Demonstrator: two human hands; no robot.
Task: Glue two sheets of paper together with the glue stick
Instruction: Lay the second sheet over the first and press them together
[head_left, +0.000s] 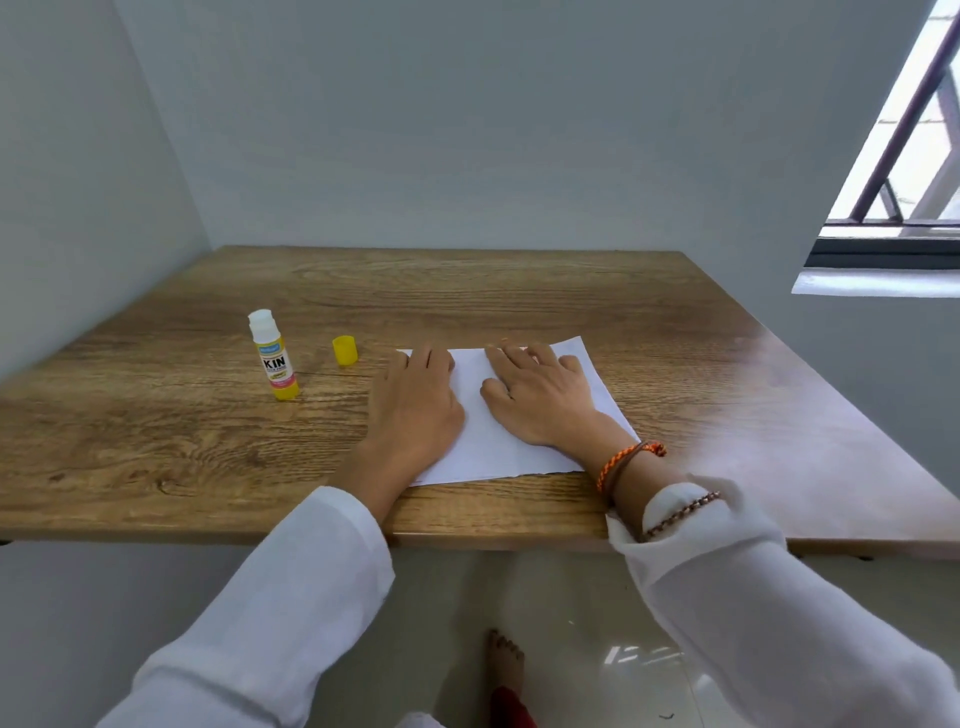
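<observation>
Paper (511, 415), white and lying flat, is seen near the front edge of the wooden table (156, 441), slightly right of centre, with its long sides running toward one o'clock; only one layer can be made out, and whether a second sheet lies beneath cannot be told. Both arms are reached forward in white sleeves (291, 597). The left hand (415, 402) is laid palm down over the sheet's left edge, fingers straight and together, pointed toward twelve o'clock, nothing being gripped. The right hand (537, 397) is pressed flat on the middle of the sheet, fingers extended and slightly spread, thumb angled toward the left hand; woven bracelets (626, 460) are worn on that wrist. The near edge of the sheet looks slightly rough. At about ten o'clock from the hands, a yellow cap (345, 351) is stood on the table, apart from the sheet. Further left, the glue stick (274, 356) is stood upright and uncapped, its white tip exposed above a yellow and white labelled body.
</observation>
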